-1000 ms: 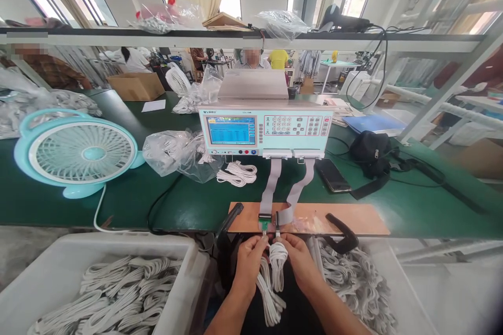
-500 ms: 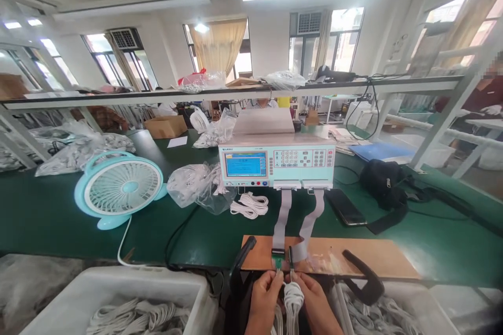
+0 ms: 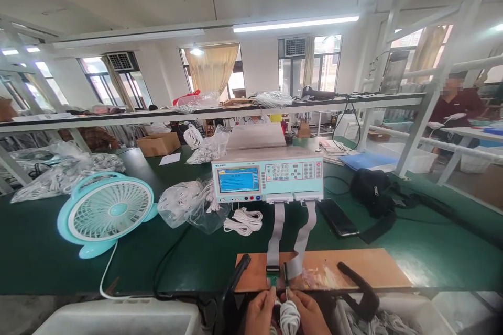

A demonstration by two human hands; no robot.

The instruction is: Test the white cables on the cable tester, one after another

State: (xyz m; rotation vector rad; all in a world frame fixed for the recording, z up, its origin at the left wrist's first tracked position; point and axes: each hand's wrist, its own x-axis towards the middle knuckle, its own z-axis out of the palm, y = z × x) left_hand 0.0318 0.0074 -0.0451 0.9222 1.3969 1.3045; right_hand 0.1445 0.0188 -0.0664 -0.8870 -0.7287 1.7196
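Note:
At the front edge of the wooden board point(image 3: 369, 267), my left hand point(image 3: 259, 314) is closed in a pinch, its fingertips on a cable end at the small green circuit board point(image 3: 273, 279). Beside it, my right hand point(image 3: 310, 314) pinches another end of the cable just under the dark upright connector point(image 3: 286, 272). Between both hands hangs a coiled white cable point(image 3: 290, 316). The plugs themselves are mostly hidden by my fingers. Two grey ribbon cables point(image 3: 276, 230) run from these connectors up to a light-blue tester point(image 3: 268, 178) with a lit screen.
Black clamps point(image 3: 359, 290) hold the board at both ends. A turquoise fan point(image 3: 112, 212), bagged cables point(image 3: 188, 201), a white cable bundle point(image 3: 243, 221), a phone point(image 3: 338, 218) and a black pouch point(image 3: 371, 193) lie around. White bins point(image 3: 118, 316) flank me below the table edge. Another person point(image 3: 458, 102) works at right.
The camera view has tilted upward and shifted right, so the bench sits lower in the picture. Both hands stay at the two connectors with the coiled cable between them.

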